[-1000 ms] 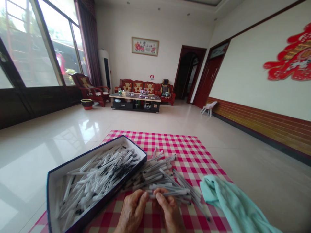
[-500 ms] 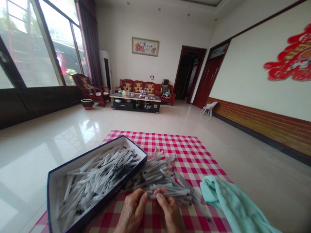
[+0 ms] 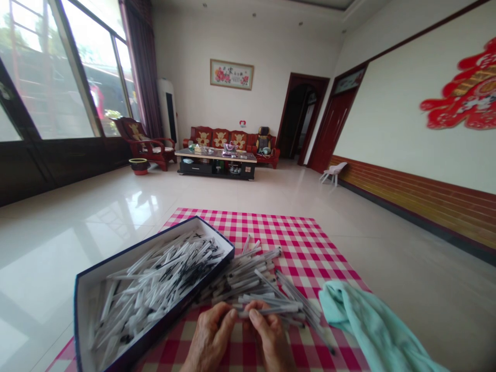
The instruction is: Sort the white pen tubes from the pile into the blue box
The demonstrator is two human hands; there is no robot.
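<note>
HANDS: I read the left hand [image 3: 209,336] and the right hand [image 3: 269,338] as both curled closed, their fingertips meeting on a few clear plastic pens [image 3: 271,309] held crosswise. The fingers hide the exact count.

THINGS: A loose heap of the same pens [image 3: 248,274] lies just ahead of the hands on a pink-and-white checked cloth [image 3: 310,248]. Left of the hands, a dark blue box [image 3: 182,310] with a white interior holds a dense tangle of pens [image 3: 158,274].

RISK: I judge the heap the weak point: a knuckle dragged through it could scatter pens. A knock on the box wall could spill the tangle onto the tile floor [image 3: 77,217].

AROUND: A crumpled teal towel [image 3: 360,320] lies right of the hands. Far ahead stand a low tabletop [image 3: 242,158] and a red wooden sofa [image 3: 228,138].

IN THE WAY: The box wall stands between the left hand and the boxed pens.
</note>
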